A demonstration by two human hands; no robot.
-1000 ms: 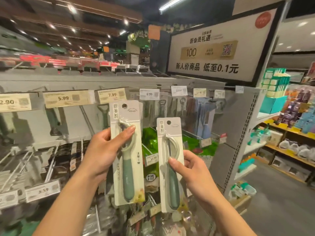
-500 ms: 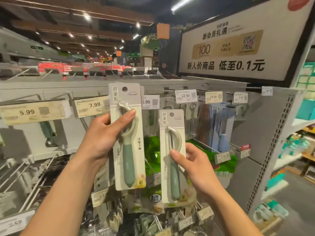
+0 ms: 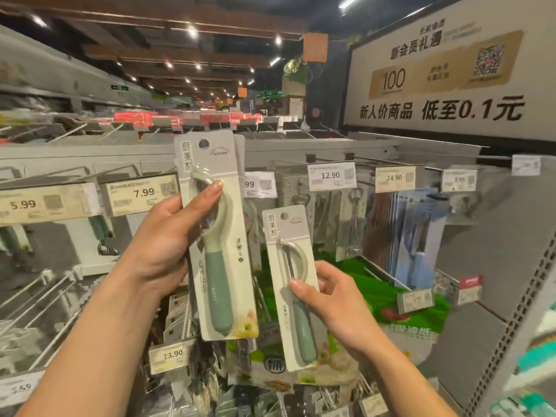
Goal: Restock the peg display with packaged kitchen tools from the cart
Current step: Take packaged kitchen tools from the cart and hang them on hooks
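Left hand (image 3: 168,236) pinches a peeler (image 3: 221,284) just right of the 7.99 tag (image 3: 141,194), right hand (image 3: 334,305) a second peeler (image 3: 305,338) lower-right; next, probably, a card hole must hook onto the display (image 3: 301,150).

Bare wire pegs (image 3: 39,302) at lower left offer open reach; price tags (image 3: 141,194) cap the upper peg tips, the two held-up peeler packs (image 3: 237,206) screen the middle, and hung corkscrew packs (image 3: 355,218) and knife packs (image 3: 421,236) crowd the right.

dark ceiling (image 3: 270,10) with wooden beams (image 3: 180,54) and small spotlights (image 3: 192,31). a big pale sign (image 3: 436,85) with dark lettering hangs upper right. a grey perforated upright (image 3: 515,311) stands at the right; red-topped shelves (image 3: 135,118) recede behind.
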